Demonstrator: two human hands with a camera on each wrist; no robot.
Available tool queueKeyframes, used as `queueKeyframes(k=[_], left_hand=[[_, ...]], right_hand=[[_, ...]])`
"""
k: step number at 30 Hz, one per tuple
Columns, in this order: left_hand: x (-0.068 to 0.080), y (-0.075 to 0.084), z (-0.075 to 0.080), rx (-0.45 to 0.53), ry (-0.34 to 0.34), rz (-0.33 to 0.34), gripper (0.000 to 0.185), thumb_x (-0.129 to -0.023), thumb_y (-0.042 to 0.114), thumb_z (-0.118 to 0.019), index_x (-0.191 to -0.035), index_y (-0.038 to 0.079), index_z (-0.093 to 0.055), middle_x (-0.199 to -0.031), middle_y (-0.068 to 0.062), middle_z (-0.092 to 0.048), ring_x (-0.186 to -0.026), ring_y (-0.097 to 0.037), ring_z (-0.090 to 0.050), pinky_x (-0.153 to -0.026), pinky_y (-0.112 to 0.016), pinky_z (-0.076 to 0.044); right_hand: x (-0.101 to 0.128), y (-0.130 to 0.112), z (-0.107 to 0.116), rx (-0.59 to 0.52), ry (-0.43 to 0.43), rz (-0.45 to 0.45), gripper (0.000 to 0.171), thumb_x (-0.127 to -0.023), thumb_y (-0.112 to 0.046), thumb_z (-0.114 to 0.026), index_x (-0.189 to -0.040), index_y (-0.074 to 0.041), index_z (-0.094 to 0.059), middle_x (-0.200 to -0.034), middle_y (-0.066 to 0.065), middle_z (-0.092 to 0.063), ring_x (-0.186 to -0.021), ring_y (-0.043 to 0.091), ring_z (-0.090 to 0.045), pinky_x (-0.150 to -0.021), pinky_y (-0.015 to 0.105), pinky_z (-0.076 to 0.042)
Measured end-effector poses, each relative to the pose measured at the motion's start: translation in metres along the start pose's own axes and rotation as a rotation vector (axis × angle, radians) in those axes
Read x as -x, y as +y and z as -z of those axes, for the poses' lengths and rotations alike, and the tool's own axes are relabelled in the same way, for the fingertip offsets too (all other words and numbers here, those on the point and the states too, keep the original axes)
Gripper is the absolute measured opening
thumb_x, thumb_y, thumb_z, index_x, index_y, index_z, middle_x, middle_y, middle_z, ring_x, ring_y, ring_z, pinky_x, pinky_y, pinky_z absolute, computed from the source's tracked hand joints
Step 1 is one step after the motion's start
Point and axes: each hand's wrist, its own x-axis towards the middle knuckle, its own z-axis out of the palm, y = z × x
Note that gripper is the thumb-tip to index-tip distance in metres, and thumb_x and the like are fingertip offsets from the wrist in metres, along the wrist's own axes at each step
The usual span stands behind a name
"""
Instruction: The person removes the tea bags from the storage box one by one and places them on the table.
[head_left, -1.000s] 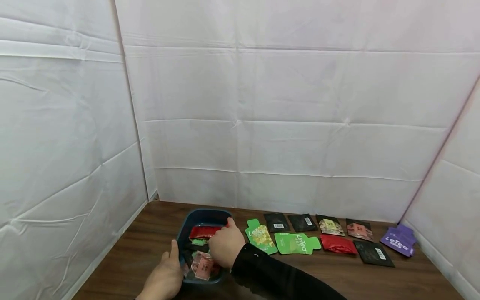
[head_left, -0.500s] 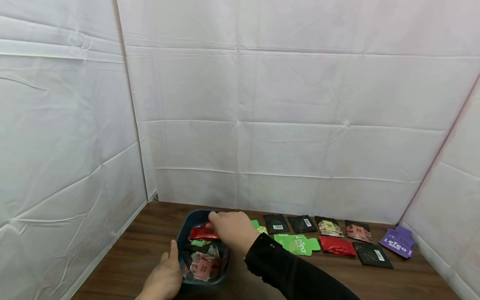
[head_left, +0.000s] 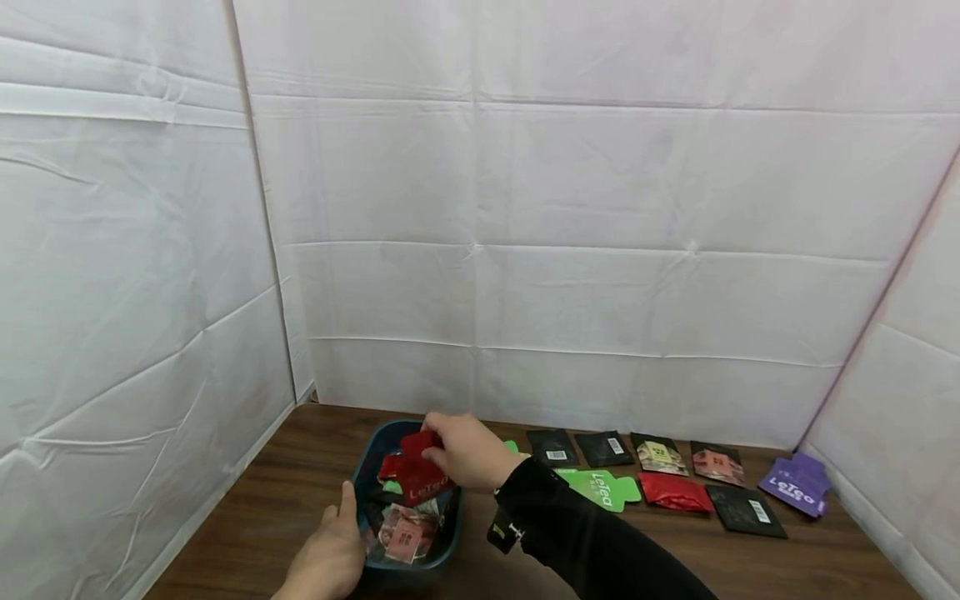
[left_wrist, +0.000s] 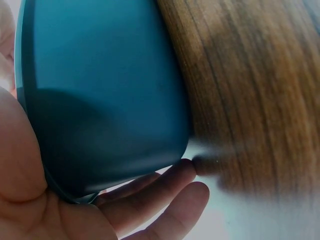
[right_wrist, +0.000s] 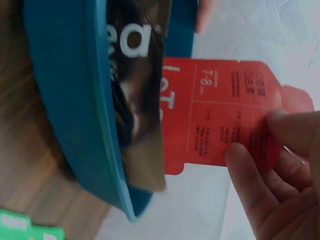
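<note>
A plain black long sleeve (head_left: 600, 546) fills the bottom of the frame right of centre, its cuff (head_left: 528, 493) ending at the bare right hand (head_left: 471, 454). Under the cuff, a small dark piece (head_left: 501, 535) carries a silvery fitting (head_left: 516, 530), too small to make out. The left hand (head_left: 332, 546), lower left, is bare too.

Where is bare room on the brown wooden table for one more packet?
Bare: the left of the table, between the white fabric left wall, the left hand and the blue plastic bin; and the table's front right, between the black sleeve, the small coloured packets and the white fabric right wall. Crowded: the bin's inside, and where those packets lie.
</note>
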Motion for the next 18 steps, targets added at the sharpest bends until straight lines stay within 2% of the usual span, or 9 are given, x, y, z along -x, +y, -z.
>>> queueKeyframes(k=[3,8,11,14,18], left_hand=[[-0.001,-0.001,0.0,0.011,-0.006,0.004,0.073,-0.097,0.003,-0.053,-0.153,-0.012,-0.009,-0.116,-0.033,-0.049,-0.076,-0.026,-0.057,-0.063,-0.042,-0.05],[-0.005,-0.003,-0.002,-0.009,-0.026,0.039,0.073,-0.097,0.005,-0.055,-0.154,-0.011,-0.011,-0.124,-0.037,-0.046,-0.09,-0.033,-0.061,-0.074,-0.05,-0.052],[-0.006,-0.004,-0.003,-0.011,-0.033,0.039,0.074,-0.098,0.008,-0.056,-0.155,-0.009,-0.011,-0.127,-0.039,-0.044,-0.096,-0.037,-0.061,-0.076,-0.051,-0.051],[-0.005,-0.005,-0.003,-0.008,-0.023,0.019,0.074,-0.1,0.012,-0.056,-0.155,-0.008,-0.01,-0.129,-0.04,-0.043,-0.094,-0.036,-0.061,-0.074,-0.05,-0.051],[-0.003,-0.003,-0.002,-0.012,-0.002,0.014,0.073,-0.1,0.012,-0.055,-0.155,-0.008,-0.011,-0.135,-0.043,-0.039,-0.097,-0.038,-0.061,-0.073,-0.05,-0.052]], right_hand=[[-0.005,0.003,-0.013,-0.052,-0.04,-0.059,0.008,-0.095,-0.02,-0.069,-0.099,-0.017,-0.062,-0.085,-0.01,-0.063,-0.072,0.003,-0.057,-0.065,0.02,-0.048],[-0.009,0.011,-0.033,-0.1,-0.098,-0.079,0.014,-0.094,-0.031,-0.07,-0.091,-0.02,-0.062,-0.072,-0.01,-0.056,-0.062,0.005,-0.051,-0.059,0.023,-0.041],[-0.009,0.013,-0.038,-0.095,-0.142,-0.122,0.02,-0.092,-0.034,-0.071,-0.084,-0.018,-0.062,-0.065,-0.007,-0.053,-0.057,0.007,-0.049,-0.057,0.024,-0.038],[-0.008,0.011,-0.038,-0.063,-0.195,-0.184,0.019,-0.09,-0.029,-0.074,-0.081,-0.015,-0.066,-0.064,-0.006,-0.055,-0.056,0.009,-0.049,-0.057,0.024,-0.038],[-0.005,0.01,-0.035,-0.046,-0.233,-0.229,0.009,-0.09,-0.017,-0.075,-0.086,-0.012,-0.068,-0.068,-0.005,-0.056,-0.056,0.01,-0.047,-0.057,0.026,-0.037]])
